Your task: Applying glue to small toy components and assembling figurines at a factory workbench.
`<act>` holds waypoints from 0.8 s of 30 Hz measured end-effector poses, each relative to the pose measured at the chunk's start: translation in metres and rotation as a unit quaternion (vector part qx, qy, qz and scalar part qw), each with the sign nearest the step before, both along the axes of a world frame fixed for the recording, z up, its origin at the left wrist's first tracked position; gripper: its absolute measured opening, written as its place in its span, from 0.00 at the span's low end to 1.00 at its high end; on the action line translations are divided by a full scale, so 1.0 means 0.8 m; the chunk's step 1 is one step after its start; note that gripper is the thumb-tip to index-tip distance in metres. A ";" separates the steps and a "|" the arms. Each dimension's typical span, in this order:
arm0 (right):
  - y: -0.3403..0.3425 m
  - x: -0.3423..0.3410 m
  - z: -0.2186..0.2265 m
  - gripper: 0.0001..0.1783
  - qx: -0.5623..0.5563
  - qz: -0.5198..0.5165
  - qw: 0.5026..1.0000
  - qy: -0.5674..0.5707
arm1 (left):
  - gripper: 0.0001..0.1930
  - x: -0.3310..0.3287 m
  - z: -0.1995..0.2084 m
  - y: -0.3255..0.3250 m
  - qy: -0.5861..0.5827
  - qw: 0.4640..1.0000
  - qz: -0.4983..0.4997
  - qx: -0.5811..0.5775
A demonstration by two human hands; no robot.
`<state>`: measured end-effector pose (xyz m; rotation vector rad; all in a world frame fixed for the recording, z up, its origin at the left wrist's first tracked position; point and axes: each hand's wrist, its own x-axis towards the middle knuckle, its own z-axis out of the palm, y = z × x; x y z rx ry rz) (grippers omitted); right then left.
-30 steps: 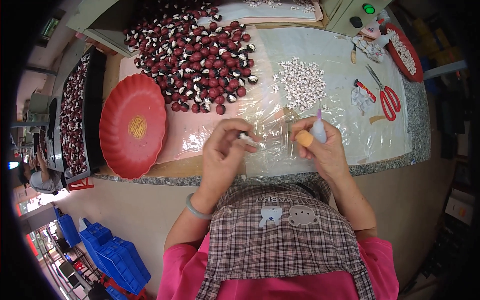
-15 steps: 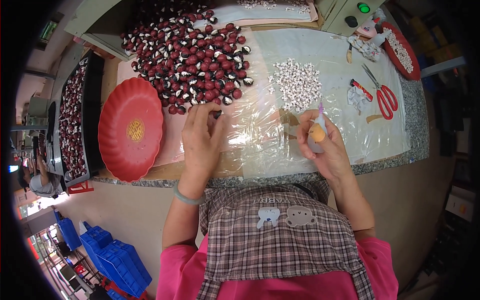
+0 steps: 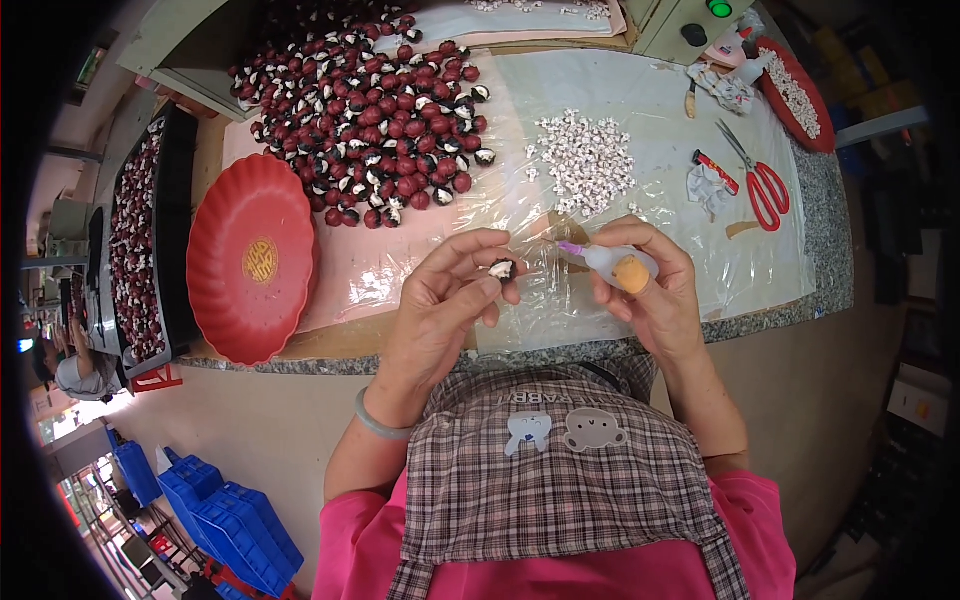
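Note:
Between thumb and fingers, my left hand pinches a small round piece, black at its rim with a whitish patch facing up. My right hand is wrapped round a small translucent squeeze bottle, its thumb wearing a yellow-orange cover. The bottle's thin purple-based tip is turned left toward the piece, with a gap between them. Beyond my left hand lies a large heap of dark red, black and white balls. Small white pieces with dark marks are piled beyond my right hand.
A red scalloped tray stands at the left. Red-handled scissors, a small red tube and crumpled tissue lie at the right. Another red tray holds white pieces. Far left, a black tray is full of balls; a person sits beyond.
My left hand has come away from the edge of the heap toward the middle with a piece in it. The bottle in my right hand has tipped from upright to pointing left.

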<state>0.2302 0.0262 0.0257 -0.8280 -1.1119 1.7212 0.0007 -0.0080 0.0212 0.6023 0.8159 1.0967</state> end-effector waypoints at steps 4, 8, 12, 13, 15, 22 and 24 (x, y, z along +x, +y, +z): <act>-0.005 -0.003 0.003 0.20 -0.002 -0.075 0.997 0.016 | 0.13 0.002 -0.004 0.002 -0.009 1.000 0.011 0.019; -0.004 -0.002 0.007 0.21 0.009 -0.089 0.996 -0.018 | 0.13 0.004 -0.006 0.000 -0.003 1.000 0.005 0.022; -0.009 -0.003 0.019 0.23 0.062 -0.118 0.987 -0.093 | 0.14 0.006 -0.007 0.000 0.000 0.999 0.015 0.030; -0.010 -0.004 0.020 0.23 0.089 -0.125 0.982 -0.106 | 0.14 0.007 -0.008 -0.001 -0.001 0.999 0.014 0.030; -0.012 -0.005 0.022 0.24 0.112 -0.127 0.979 -0.113 | 0.15 0.006 -0.011 -0.001 0.009 0.999 0.009 0.033; -0.019 -0.003 0.020 0.25 0.195 -0.123 0.958 -0.172 | 0.14 0.006 -0.010 -0.001 0.008 1.000 0.003 0.021; -0.019 -0.003 0.018 0.25 0.208 -0.129 0.952 -0.182 | 0.14 0.006 -0.011 -0.001 0.001 1.000 0.004 0.018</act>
